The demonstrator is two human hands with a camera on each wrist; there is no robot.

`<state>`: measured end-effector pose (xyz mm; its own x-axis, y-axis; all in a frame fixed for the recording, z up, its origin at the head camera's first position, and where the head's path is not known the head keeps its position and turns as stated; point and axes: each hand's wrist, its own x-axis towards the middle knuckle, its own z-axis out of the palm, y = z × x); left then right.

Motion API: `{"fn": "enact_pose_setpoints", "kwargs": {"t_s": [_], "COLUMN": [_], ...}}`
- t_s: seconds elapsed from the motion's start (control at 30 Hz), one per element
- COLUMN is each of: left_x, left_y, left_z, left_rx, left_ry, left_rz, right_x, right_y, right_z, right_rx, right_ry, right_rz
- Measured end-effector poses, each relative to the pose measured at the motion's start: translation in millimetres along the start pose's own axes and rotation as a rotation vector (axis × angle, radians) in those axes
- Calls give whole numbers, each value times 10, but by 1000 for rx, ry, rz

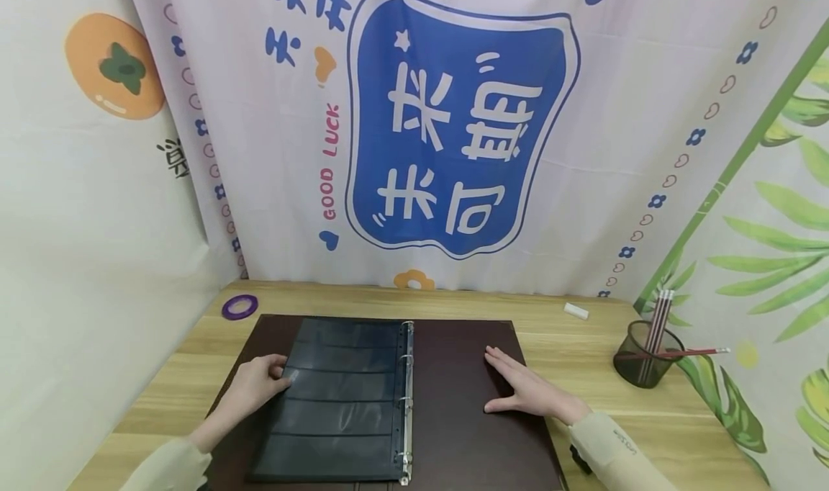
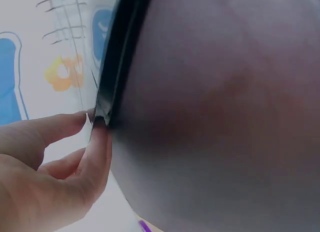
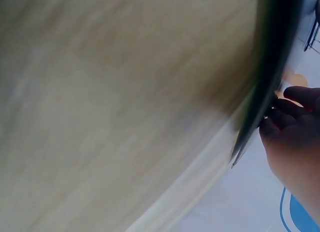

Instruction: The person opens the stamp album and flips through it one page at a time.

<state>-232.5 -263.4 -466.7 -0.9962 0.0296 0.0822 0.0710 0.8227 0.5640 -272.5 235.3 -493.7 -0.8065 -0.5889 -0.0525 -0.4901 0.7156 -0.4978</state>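
Note:
A dark brown ring binder [image 1: 460, 440] lies spread open on the table. Its metal ring spine [image 1: 406, 404] runs down the middle. Black sheets with clear pockets [image 1: 343, 386] lie on the left side, held by the rings. My left hand [image 1: 254, 389] pinches the outer left edge of these sheets between thumb and fingers. In the left wrist view, the left hand [image 2: 55, 177] grips the dark edge from the side. My right hand [image 1: 527, 392] rests on the right inside cover near its outer edge, fingers straight and spread. In the right wrist view, the right hand [image 3: 295, 127] touches the cover.
A purple ring of tape [image 1: 239, 307] lies at the back left of the wooden table [image 1: 550, 354]. At the back right is a white eraser [image 1: 576, 311]. A black mesh pencil cup [image 1: 637, 368] with several pencils stands at the right. Printed cloth hangs behind.

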Motion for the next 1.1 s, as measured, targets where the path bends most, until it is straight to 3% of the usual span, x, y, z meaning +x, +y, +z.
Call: {"fn": "enact_pose_setpoints", "kwargs": {"t_s": [0.6, 0.87, 1.1], "left_x": [-9, 12, 130], "left_y": [11, 49, 140], "left_z": [164, 186, 120], "left_rx": [86, 229, 263], "left_ry": [6, 33, 63], "left_rz": [41, 160, 227], "right_x": [-1, -1, -13], "right_y": [48, 86, 31], "right_z": [-14, -21, -46], "right_rx": [-5, -12, -37], "right_ry": [-9, -3, 31], "right_rz": [1, -3, -30]}}
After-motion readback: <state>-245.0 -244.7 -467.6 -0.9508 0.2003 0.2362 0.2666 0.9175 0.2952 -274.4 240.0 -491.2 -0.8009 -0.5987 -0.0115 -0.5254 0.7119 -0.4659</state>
